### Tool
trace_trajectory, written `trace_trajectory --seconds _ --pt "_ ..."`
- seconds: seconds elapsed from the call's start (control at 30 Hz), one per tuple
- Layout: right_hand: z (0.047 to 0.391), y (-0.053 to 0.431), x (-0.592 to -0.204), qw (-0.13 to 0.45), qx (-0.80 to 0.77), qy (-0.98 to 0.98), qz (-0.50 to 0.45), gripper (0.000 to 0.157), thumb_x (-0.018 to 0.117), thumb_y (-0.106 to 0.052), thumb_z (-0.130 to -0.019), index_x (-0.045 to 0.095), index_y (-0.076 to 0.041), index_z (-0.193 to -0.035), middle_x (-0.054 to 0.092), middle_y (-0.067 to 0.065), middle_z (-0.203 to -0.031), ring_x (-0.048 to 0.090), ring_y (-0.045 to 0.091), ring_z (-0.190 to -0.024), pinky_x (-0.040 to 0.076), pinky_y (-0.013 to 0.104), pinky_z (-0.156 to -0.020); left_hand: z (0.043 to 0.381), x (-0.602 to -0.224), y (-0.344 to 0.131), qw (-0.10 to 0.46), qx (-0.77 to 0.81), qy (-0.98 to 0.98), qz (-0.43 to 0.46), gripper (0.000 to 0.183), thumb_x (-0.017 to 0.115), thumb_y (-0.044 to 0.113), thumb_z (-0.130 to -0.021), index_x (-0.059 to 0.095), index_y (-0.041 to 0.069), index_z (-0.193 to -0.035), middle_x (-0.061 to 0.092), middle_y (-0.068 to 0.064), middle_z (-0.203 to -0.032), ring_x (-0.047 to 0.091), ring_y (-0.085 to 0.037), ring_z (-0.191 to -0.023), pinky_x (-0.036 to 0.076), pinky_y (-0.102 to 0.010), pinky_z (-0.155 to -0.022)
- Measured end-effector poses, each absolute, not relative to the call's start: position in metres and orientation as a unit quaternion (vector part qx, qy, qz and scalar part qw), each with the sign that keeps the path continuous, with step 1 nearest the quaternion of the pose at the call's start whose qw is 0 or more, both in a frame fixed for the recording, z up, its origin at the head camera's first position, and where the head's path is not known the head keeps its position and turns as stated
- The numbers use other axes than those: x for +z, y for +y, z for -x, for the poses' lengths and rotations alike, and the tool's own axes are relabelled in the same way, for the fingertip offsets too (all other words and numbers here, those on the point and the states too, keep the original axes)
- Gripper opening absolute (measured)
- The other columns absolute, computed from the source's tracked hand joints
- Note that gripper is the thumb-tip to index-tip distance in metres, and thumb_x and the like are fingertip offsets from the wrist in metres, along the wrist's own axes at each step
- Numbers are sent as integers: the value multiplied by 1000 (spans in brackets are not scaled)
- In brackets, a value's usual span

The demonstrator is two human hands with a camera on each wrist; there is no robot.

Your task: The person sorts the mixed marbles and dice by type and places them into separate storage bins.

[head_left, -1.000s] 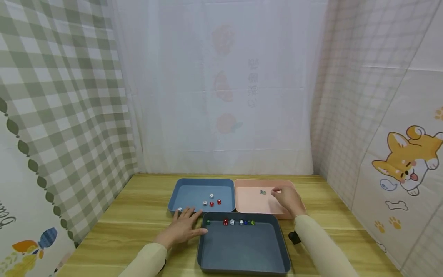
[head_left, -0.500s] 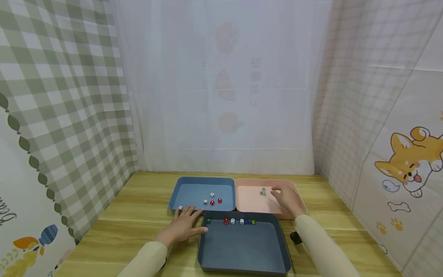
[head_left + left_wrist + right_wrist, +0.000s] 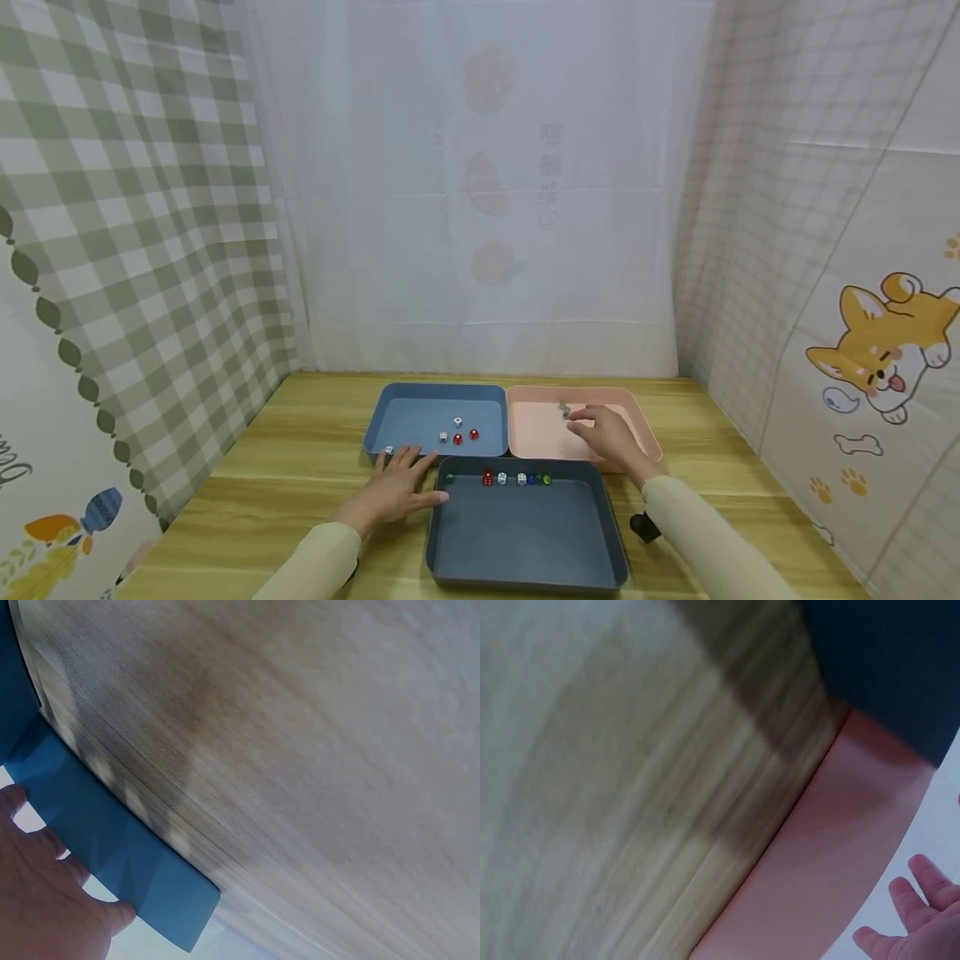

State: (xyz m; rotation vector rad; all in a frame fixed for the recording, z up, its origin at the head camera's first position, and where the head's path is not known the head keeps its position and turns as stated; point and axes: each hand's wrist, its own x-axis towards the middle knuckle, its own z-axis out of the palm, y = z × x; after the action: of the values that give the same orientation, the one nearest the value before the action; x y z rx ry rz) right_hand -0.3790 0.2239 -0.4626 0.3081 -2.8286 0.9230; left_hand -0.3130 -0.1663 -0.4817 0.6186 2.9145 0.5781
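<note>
My left hand (image 3: 386,498) lies palm down with spread fingers at the near rim of the blue tray (image 3: 420,396). Its thumb reaches the left rim of the dark grey tray (image 3: 525,533). In the left wrist view, the fingertips touch a blue tray wall (image 3: 112,825). My right hand (image 3: 611,435) hovers over the pink tray (image 3: 536,442), thumb and forefinger apart and nothing visible between them. Just left of those fingertips lie a few small greyish clear pieces (image 3: 565,410), too small to tell their kind. The right wrist view shows loosely spread fingers (image 3: 911,904) above the pink wall.
White dice (image 3: 443,437) and red dice (image 3: 473,434) lie in the blue tray. Along the grey tray's far side sit a red die (image 3: 488,478), white dice (image 3: 502,478) and small blue and green round pieces (image 3: 547,480). The trays stand on a wooden table (image 3: 300,450).
A third clear piece came to lie beside the two in the pink tray. My right hand has since moved left, close to them, and they now lie slightly farther left. The left hand stays put.
</note>
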Motion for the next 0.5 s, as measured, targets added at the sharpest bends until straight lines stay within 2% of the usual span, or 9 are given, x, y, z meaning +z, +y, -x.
trace_trajectory --seconds 0.17,0.3,0.4,0.5 --pt "369 218 -463 72 318 -935 -138 24 69 -21 -95 76 -6 -112 54 27 -137 47 46 -129 41 59 -101 312 -482 -166 54 193 958 -204 83 57 65 -90 41 13 -153 31 -22 -156 21 -45 -145 6 -70 -112" --pt "358 214 -466 61 334 -925 -170 20 71 -23 -93 78 -9 -106 52 26 -140 43 46 -133 42 59 -101 313 -483 -166 51 192 959 -204 83 57 65 -91 41 13 -153 32 -22 -156 21 -46 -145 6 -70 -112" --pt "351 211 -470 47 343 -919 -189 17 72 -24 -92 79 -12 -102 52 26 -140 40 47 -135 38 60 -104 313 -484 -166 49 191 959 -202 83 57 65 -90 41 13 -153 32 -22 -156 22 -45 -145 6 -69 -112" --pt "347 209 -476 48 312 -924 -216 14 74 -24 -90 80 -15 -101 55 25 -137 44 46 -132 32 64 -106 313 -484 -166 49 187 960 -201 83 57 65 -90 40 13 -153 32 -22 -156 22 -45 -145 6 -69 -112"
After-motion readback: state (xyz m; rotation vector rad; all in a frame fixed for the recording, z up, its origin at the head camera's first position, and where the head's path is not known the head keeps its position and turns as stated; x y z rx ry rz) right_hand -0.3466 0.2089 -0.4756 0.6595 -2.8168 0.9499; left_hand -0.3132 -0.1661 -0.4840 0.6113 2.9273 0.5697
